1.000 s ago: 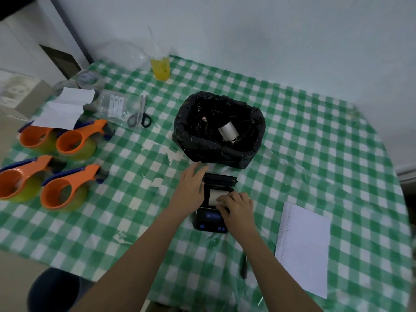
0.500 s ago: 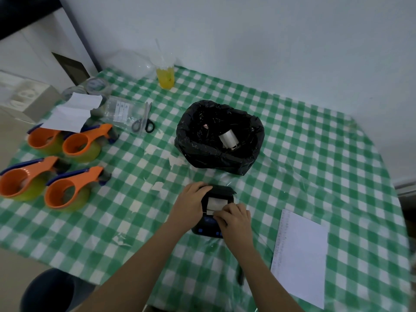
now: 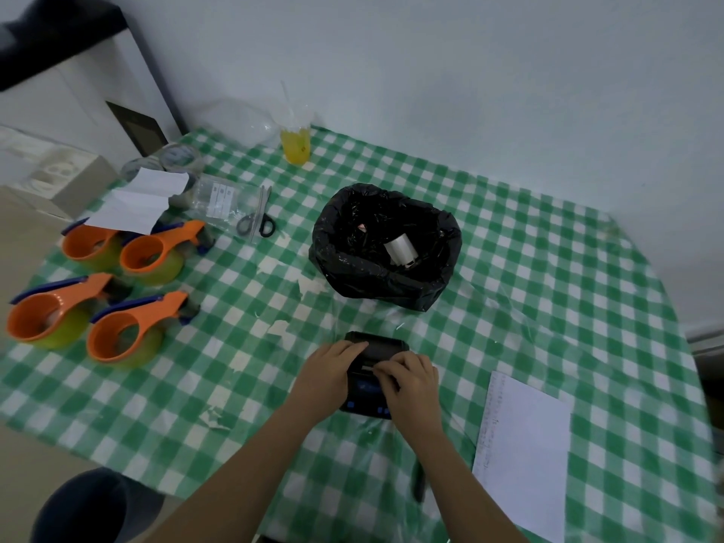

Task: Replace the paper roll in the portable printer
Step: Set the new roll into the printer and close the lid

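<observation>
The small black portable printer (image 3: 379,346) lies on the green checked tablecloth (image 3: 529,291) in front of me. Its lid is folded down over the paper bay, and only a thin white strip of paper shows at the slot. My left hand (image 3: 328,376) grips the printer's left side with fingers on the lid. My right hand (image 3: 407,380) rests on the printer's front, fingertips at the paper slot, covering most of the blue-lit panel. An old white roll (image 3: 400,250) lies inside the black bag-lined bin (image 3: 431,295) behind the printer.
Several orange tape dispensers (image 3: 133,331) stand at the left. Scissors (image 3: 256,221), a clear bag and a white paper sheet (image 3: 139,205) lie at the back left, a yellow drink cup (image 3: 295,145) by the wall. A white notepad (image 3: 525,452) and a dark pen (image 3: 419,482) lie at the right.
The printer's lid was open with the white roll showing; now it is folded down over the roll. My left fingers moved onto the lid. The camera view shifted slightly.
</observation>
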Motion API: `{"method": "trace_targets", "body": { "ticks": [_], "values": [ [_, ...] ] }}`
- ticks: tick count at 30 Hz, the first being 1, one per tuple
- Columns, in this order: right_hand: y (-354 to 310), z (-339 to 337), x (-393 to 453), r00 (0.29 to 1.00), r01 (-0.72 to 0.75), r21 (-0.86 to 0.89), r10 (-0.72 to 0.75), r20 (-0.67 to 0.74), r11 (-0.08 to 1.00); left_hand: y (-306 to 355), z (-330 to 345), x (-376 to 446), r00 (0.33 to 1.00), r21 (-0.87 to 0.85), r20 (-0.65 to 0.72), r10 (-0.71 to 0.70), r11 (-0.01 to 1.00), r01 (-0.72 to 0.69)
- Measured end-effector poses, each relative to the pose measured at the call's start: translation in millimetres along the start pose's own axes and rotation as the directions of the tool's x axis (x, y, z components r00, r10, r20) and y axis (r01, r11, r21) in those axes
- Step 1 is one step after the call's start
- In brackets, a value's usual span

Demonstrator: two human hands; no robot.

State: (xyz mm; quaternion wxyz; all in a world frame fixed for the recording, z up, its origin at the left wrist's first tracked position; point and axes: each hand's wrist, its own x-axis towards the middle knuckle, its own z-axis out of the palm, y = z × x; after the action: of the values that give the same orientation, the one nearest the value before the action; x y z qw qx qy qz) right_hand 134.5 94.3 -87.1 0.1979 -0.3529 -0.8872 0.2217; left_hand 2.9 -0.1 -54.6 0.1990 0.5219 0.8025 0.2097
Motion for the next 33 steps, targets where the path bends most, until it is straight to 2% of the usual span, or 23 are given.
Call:
{"method": "trace_targets", "body": {
  "ticks": [4, 6, 9, 11, 13, 17, 22, 25, 29, 33],
  "values": [
    [2.8, -2.9, 3.6, 0.998, -0.060, 0.068, 0.059, 0.016, 0.996, -3.6, 4.3, 1.7, 0.999, 0.047, 0.026, 0.033, 0.998, -0.034],
    [4.8, -10.2, 6.8, 0.972, -0.233, 0.168, 0.229, 0.044, 0.958, -3.4, 3.2, 2.8, 0.998, 0.048, 0.055, 0.005, 0.999, -0.008],
    [11.2, -21.4, 17.0, 0.852, -0.523, 0.284, 0.493, 0.176, 0.803, -3.5, 3.2, 7.5, 0.997, 0.054, 0.069, -0.031, 0.998, 0.027],
    [16.4, -24.6, 23.3, 0.775, -0.627, 0.261, 0.554, 0.302, 0.734, -4.1, 2.3, 11.5, 0.996, 0.075, 0.074, -0.054, 0.996, 0.049],
    [20.7, -26.1, 27.6, 0.719, -0.684, 0.229, 0.588, 0.370, 0.692, -3.0, 1.4, 15.8, 0.992, 0.026, 0.063, -0.113, 0.993, 0.112],
    [24.9, -28.6, 35.8, 0.686, -0.703, 0.185, 0.585, 0.432, 0.687, -1.5, 1.5, 26.7, 0.965, -0.197, 0.047, -0.259, 0.945, 0.263],
    [23.2, -29.3, 47.6, 0.673, -0.677, 0.092, 0.563, 0.479, 0.731, -5.6, -0.3, 40.6, 0.909, -0.315, 0.114, -0.400, 0.853, 0.415],
    [24.5, -31.9, 51.2, 0.642, -0.683, 0.036, 0.576, 0.506, 0.730, -9.1, -0.8, 42.4, 0.901, -0.328, 0.131, -0.413, 0.840, 0.433],
    [23.0, -33.0, 57.3, 0.665, -0.605, -0.030, 0.526, 0.530, 0.796, -10.8, -1.2, 44.8, 0.889, -0.276, 0.150, -0.432, 0.845, 0.458],
    [28.1, -34.3, 56.8, 0.674, -0.608, 0.035, 0.492, 0.551, 0.793, -12.2, -0.7, 47.7, 0.873, -0.226, 0.189, -0.451, 0.845, 0.485]
  ]
}}
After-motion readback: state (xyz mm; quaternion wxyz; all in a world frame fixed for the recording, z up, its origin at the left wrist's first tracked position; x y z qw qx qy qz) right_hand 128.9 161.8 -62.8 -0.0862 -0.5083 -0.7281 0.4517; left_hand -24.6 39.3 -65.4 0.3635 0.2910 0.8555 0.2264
